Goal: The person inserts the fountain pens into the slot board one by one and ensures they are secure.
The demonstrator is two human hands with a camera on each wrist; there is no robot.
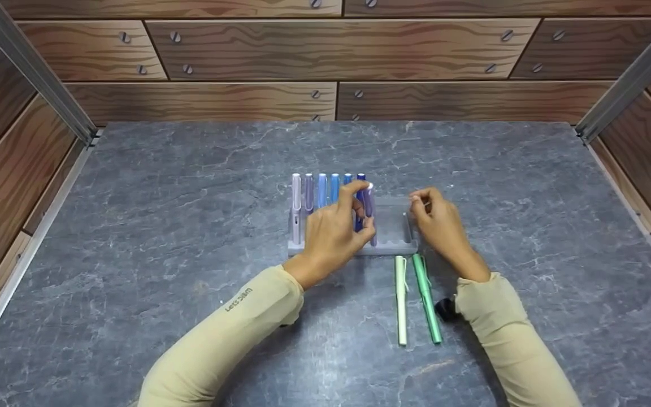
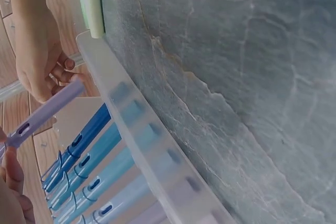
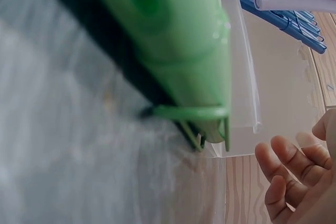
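Note:
A clear slotted pen tray (image 1: 396,247) holds a row of lilac and blue pens (image 1: 321,190) in its left slots. My left hand (image 1: 364,209) pinches a lilac pen (image 1: 369,204) between thumb and forefinger, just above the slots to the right of the dark blue pen. The left wrist view shows that lilac pen (image 2: 47,111) raised at a slant over the blue pens (image 2: 86,153). My right hand (image 1: 424,206) hovers by the tray's right end. Its fingers (image 3: 289,174) are loosely curled and hold nothing.
A pale green pen (image 1: 400,299) and a darker green pen (image 1: 427,299) lie side by side on the grey marble tabletop (image 1: 161,226), just in front of the tray. Wood-patterned walls (image 1: 331,51) close in the back and both sides.

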